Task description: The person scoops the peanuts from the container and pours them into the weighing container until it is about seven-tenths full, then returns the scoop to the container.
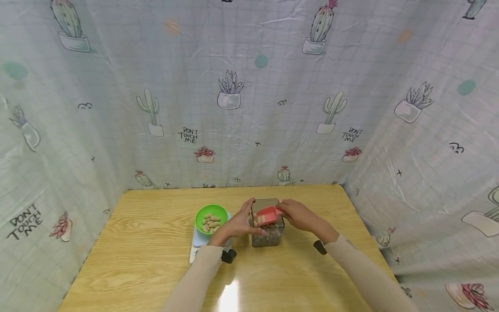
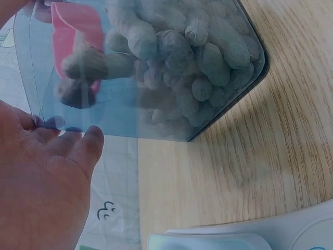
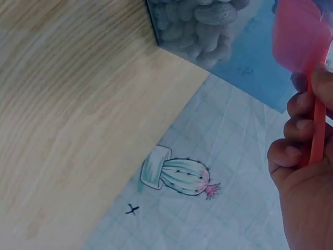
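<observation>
A clear square container (image 1: 274, 241) with unshelled peanuts (image 2: 208, 62) in its lower part stands on the table. My left hand (image 1: 238, 225) holds it at the left side, thumb along the near wall and fingers at the rim. My right hand (image 1: 301, 215) grips the handle of a red scoop (image 1: 268, 214), whose head is down inside the container's mouth, tilted to the left. A few peanuts lie in the scoop, seen through the wall in the left wrist view.
Left of the container, a green bowl (image 1: 198, 215) with several peanuts sits on a white kitchen scale (image 1: 198, 241). The wooden table (image 1: 148, 247) ends at a hanging cactus-print sheet (image 1: 249, 160) behind and at the sides.
</observation>
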`<state>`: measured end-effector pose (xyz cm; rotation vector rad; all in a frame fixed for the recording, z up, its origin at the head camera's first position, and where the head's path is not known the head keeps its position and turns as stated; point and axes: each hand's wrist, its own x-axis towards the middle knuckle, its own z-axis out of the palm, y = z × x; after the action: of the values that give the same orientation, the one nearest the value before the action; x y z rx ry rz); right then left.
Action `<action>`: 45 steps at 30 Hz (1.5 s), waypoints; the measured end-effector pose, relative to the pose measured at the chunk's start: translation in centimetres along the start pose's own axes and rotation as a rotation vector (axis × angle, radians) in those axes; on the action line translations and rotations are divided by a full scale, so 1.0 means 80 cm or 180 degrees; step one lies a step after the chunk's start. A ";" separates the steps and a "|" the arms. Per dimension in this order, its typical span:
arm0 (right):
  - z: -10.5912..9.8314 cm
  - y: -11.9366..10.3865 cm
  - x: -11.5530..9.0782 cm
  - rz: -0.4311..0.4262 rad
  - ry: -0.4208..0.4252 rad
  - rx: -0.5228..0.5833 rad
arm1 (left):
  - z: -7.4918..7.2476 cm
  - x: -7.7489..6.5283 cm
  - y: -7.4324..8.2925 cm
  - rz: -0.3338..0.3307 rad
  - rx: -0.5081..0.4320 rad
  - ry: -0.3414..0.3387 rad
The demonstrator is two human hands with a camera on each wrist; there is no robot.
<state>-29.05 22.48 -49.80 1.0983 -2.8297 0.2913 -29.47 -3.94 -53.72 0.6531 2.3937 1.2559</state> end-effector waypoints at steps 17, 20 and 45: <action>-0.001 -0.062 0.039 -0.0503 -0.0132 -0.1690 | 0.001 -0.001 0.004 0.0047 -0.0008 -0.0033; -0.004 -0.051 0.035 -0.0476 -0.0173 -0.1292 | 0.001 0.000 0.004 0.0046 -0.0020 -0.0004; 0.005 -0.005 -0.012 0.0048 0.0108 0.0255 | 0.000 0.000 0.002 0.0024 0.0031 0.0043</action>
<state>-28.07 22.78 -50.27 1.0763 -2.8202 0.4239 -29.46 -3.87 -53.55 0.6590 2.4120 1.2564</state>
